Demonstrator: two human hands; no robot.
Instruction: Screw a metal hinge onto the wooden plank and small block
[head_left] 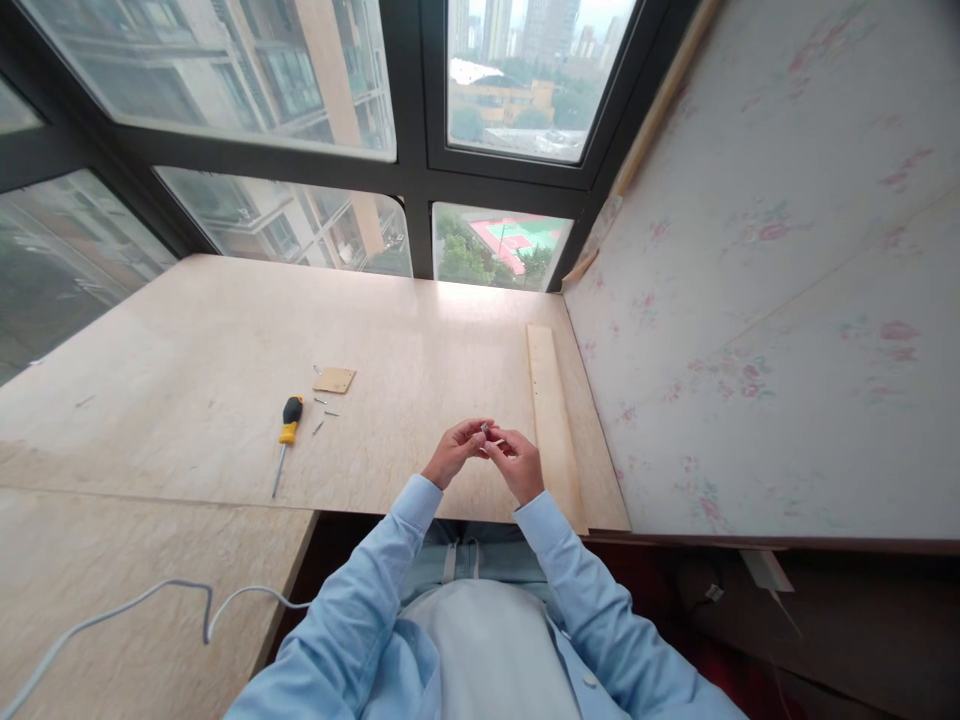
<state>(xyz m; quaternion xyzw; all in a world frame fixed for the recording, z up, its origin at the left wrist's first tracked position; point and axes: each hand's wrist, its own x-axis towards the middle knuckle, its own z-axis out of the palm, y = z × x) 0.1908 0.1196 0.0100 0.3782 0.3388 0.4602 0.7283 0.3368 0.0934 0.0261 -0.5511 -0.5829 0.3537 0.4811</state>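
My left hand (pixel 455 451) and my right hand (pixel 518 462) meet above the front part of the table, fingertips together. Both pinch one small metallic piece (pixel 485 428), too small to name. To the left, a screwdriver (pixel 288 432) with a black and yellow handle lies with its shaft toward me. Beside it are several loose screws (pixel 331 413) and a small thin wooden piece (pixel 334 380) with holes in it. A long pale wooden board (pixel 553 420) with small holes near its left edge lies just right of my right hand.
The light table (pixel 187 330) reaches to the dark-framed windows (pixel 416 185). A flower-patterned wall (pixel 765 300) bounds it on the right. At the lower left, a white cable (pixel 150 594) runs over a second tabletop section (pixel 135 560).
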